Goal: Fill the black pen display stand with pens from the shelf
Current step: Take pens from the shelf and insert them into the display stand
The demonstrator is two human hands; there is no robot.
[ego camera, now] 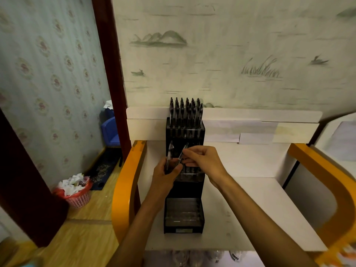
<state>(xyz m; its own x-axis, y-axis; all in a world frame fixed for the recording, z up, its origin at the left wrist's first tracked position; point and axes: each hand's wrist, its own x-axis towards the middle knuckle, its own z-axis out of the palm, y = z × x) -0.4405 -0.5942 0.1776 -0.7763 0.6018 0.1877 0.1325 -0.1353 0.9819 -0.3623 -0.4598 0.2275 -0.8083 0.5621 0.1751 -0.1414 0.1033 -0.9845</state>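
The black pen display stand (184,191) stands on the white shelf top (240,189), stepped in tiers. Its back tier holds several dark pens (185,112) upright; a lower tier shows a few more below my hands. My left hand (166,175) grips a small bunch of dark pens (169,154) that point up over the stand's middle. My right hand (205,160) pinches one pen (183,153) of that bunch at its upper part. Both hands meet just above the stand's middle tiers.
The shelf has orange curved side rails (125,180) left and right and a white back board against the wall. A pink waste basket (77,195) full of paper sits on the wooden floor at left. A blue chair (110,132) stands behind the door frame.
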